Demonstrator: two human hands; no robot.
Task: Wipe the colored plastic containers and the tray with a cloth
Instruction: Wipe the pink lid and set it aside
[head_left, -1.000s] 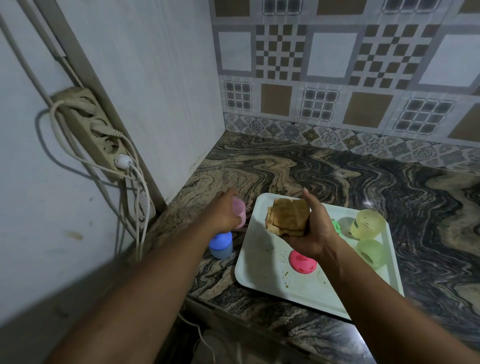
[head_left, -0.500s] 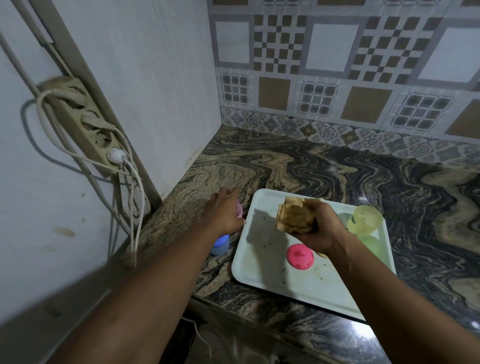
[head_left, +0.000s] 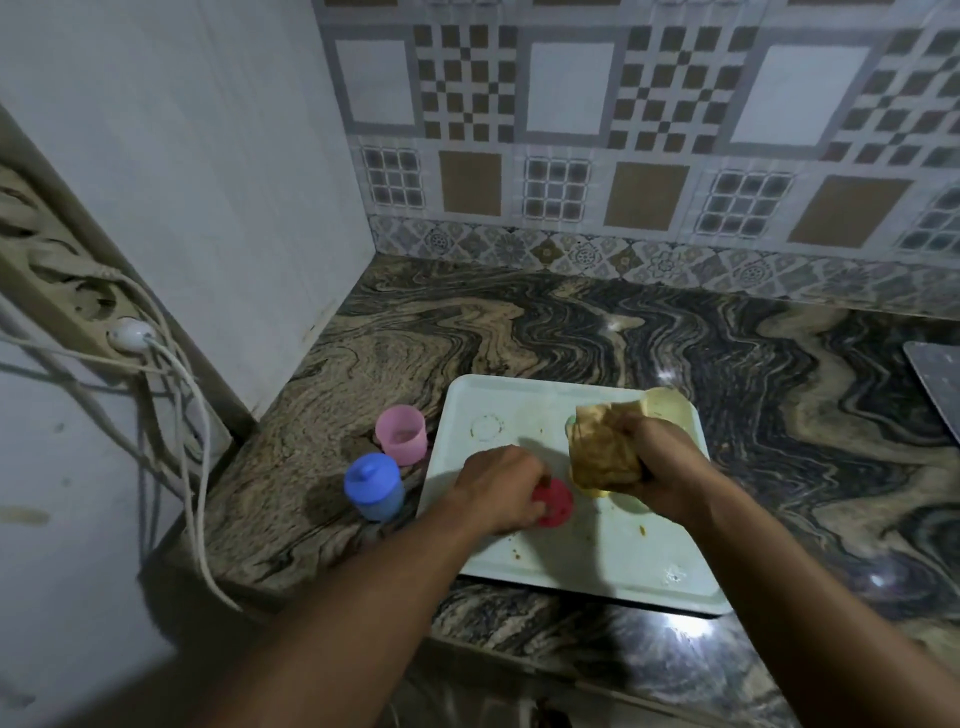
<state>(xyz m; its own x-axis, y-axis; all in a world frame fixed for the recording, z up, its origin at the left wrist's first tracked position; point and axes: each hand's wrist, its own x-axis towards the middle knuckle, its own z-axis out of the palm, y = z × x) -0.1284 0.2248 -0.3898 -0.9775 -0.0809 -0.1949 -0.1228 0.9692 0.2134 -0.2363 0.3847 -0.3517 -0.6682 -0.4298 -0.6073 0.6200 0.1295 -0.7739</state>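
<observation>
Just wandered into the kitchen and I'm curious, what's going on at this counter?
A person is cleaning small plastic containers. Their left hand grips a red round plastic container on the pale rectangular plastic tray, while the right hand holds a folded brown cloth just above the tray. A pink open plastic cup and a blue lidded plastic container stand on the marbled stone counter left of the tray. A yellowish container peeks from behind the cloth. The tray shows stains.

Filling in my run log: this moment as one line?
left hand at red container on tray, grip unclear | right hand holds cloth above tray | pink container and blue container on counter beside tray
</observation>
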